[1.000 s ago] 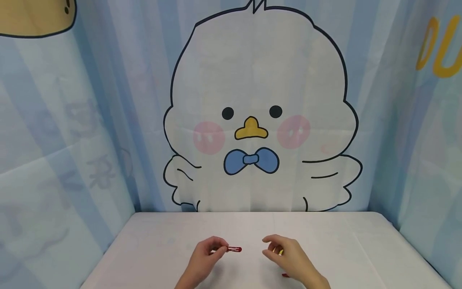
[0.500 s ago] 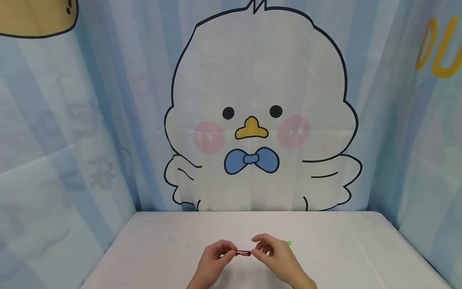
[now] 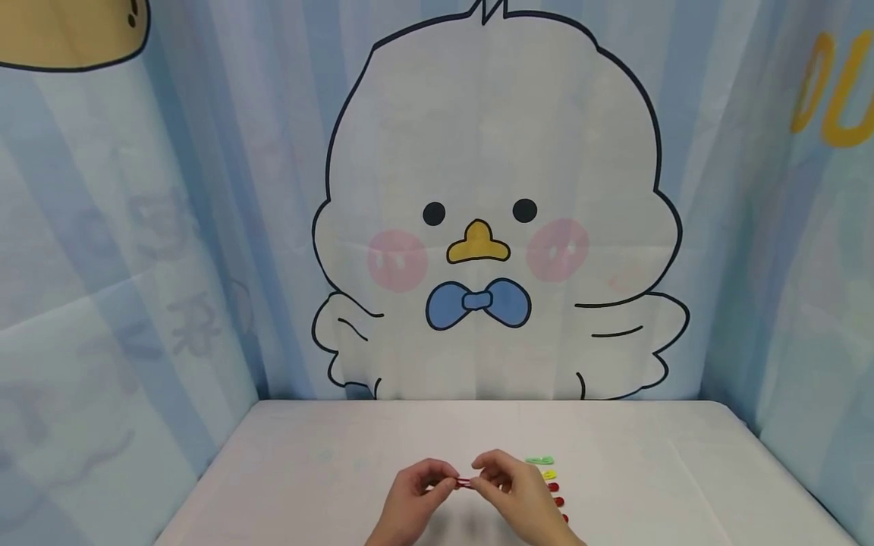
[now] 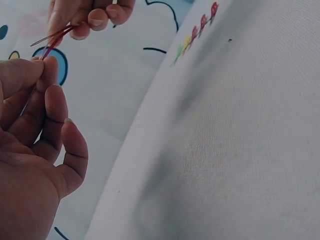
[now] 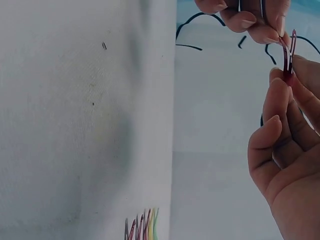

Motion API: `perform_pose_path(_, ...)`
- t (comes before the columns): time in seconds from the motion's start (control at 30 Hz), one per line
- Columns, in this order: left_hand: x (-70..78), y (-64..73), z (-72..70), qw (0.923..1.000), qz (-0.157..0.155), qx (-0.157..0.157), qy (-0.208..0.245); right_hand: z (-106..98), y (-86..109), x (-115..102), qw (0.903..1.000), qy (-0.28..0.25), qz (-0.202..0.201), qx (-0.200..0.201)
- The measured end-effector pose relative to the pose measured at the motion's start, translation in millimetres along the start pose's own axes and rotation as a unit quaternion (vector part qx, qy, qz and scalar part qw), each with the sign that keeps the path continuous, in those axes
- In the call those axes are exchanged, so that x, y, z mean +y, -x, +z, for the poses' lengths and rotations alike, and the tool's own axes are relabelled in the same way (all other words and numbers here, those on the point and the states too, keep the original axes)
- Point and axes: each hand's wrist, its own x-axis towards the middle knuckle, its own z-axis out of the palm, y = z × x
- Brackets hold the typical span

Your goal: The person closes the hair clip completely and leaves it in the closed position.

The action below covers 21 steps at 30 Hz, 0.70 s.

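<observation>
A red snap hair clip is held over the table between both hands. My left hand pinches one end between thumb and forefinger, its other fingers curled. On the opposite end, my right hand pinches with thumb and index finger. In the right wrist view the clip has its narrow arms spread apart, so it is sprung open. Beside the right hand lies a row of clips: a green clip farthest back, a yellow clip, then red clips partly hidden by that hand.
A white cloth covers the table. Behind it hangs a curtain printed with a large white chick, and striped blue curtains close in both sides. A tiny dark speck shows on the cloth.
My left hand has carried the red hair clip to the right. My right hand has come left and taken its free end, uncovering the row of clips.
</observation>
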Motion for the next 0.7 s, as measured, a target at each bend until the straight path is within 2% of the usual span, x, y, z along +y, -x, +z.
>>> perform_pose_path(0.17,0.8,1.0,3.0,0.9999,-0.006,0.008,0.001,1.3,1.4,-0.3,0.9998,-0.011,0.018,-0.002)
perform_pose_path(0.5,3.0,1.4,5.0,0.9996,-0.012,0.022,0.014,-1.5,0.5,-1.9,0.9998,-0.009,0.014,-0.009)
perform_pose_path(0.7,2.9,2.2,5.7,0.9994,-0.015,0.026,0.018,-1.2,2.2,-0.9,0.9999,-0.01,0.014,0.0)
